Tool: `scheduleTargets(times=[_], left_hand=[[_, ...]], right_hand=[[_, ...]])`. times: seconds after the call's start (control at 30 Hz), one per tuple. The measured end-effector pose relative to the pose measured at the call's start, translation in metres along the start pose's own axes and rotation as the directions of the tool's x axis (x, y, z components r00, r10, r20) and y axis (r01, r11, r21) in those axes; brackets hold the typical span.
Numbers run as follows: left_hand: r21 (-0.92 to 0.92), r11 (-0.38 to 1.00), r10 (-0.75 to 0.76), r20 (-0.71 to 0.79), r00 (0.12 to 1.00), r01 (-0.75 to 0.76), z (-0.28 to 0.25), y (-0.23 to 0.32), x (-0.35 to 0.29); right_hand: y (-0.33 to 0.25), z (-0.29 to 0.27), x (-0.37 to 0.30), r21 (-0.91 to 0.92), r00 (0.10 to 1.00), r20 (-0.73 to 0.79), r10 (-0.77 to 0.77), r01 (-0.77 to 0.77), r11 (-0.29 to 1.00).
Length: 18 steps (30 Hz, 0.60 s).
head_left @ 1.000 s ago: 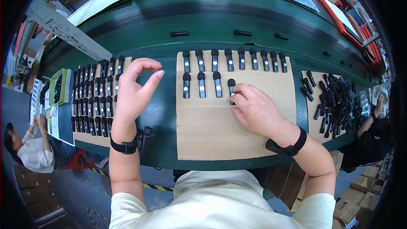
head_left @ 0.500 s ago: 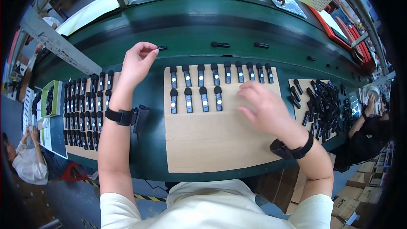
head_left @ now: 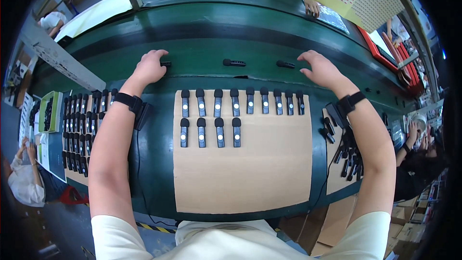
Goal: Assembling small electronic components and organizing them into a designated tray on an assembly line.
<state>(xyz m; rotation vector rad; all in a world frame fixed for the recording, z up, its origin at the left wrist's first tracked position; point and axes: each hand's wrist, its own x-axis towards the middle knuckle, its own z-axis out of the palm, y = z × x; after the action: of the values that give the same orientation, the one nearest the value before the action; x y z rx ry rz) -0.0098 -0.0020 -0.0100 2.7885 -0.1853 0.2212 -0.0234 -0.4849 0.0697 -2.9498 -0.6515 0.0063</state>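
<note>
My left hand (head_left: 151, 66) reaches over the green surface past the cardboard's far left corner, thumb and forefinger apart. Beside them a small black microphone (head_left: 166, 63) lies partly hidden by the hand. My right hand (head_left: 319, 70) is open and empty, fingers apart, just right of another foam-tipped black microphone (head_left: 286, 64). Between the hands lies a third microphone (head_left: 235, 62). In front of me, a cardboard sheet (head_left: 240, 178) bears two rows of upright-pointing microphones (head_left: 219, 132), each with a foam head and a white round dot.
Left, another cardboard sheet holds rows of microphones (head_left: 77, 120), beside a green bin (head_left: 50, 110). Right, microphones lie heaped (head_left: 353, 159), partly behind my right arm. A grey metal post (head_left: 62, 60) stands left. Co-workers sit at both sides; another person's hand (head_left: 312, 7) shows across the table.
My right hand has moved from over the cardboard up to the far green surface. My left hand has come beside the leftmost microphone. The whole view has shifted slightly.
</note>
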Motion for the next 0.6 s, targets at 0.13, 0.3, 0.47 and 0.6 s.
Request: scheduleTargets(times=[0.13,0.3,0.47,0.6], left_hand=[[0.071,0.997,-0.039,0.070,0.997,0.034,0.002,-0.014,0.002],[0.069,0.991,-0.127,0.177,0.976,0.116,-0.003,-0.012,0.008],[-0.167,0.981,-0.074,0.117,0.990,0.093,-0.002,0.021,0.032],[-0.348,0.933,0.157,0.162,0.974,-0.093,0.002,0.059,0.049]], right_hand=[[0.007,0.027,0.038,-0.047,0.990,0.138,-0.020,0.027,0.999],[0.005,0.050,0.063,-0.003,0.967,0.254,0.031,-0.032,0.999],[0.010,0.049,0.072,-0.051,0.962,0.273,0.026,-0.013,0.999],[0.015,0.017,0.053,-0.036,0.951,0.298,0.078,-0.071,0.997]])
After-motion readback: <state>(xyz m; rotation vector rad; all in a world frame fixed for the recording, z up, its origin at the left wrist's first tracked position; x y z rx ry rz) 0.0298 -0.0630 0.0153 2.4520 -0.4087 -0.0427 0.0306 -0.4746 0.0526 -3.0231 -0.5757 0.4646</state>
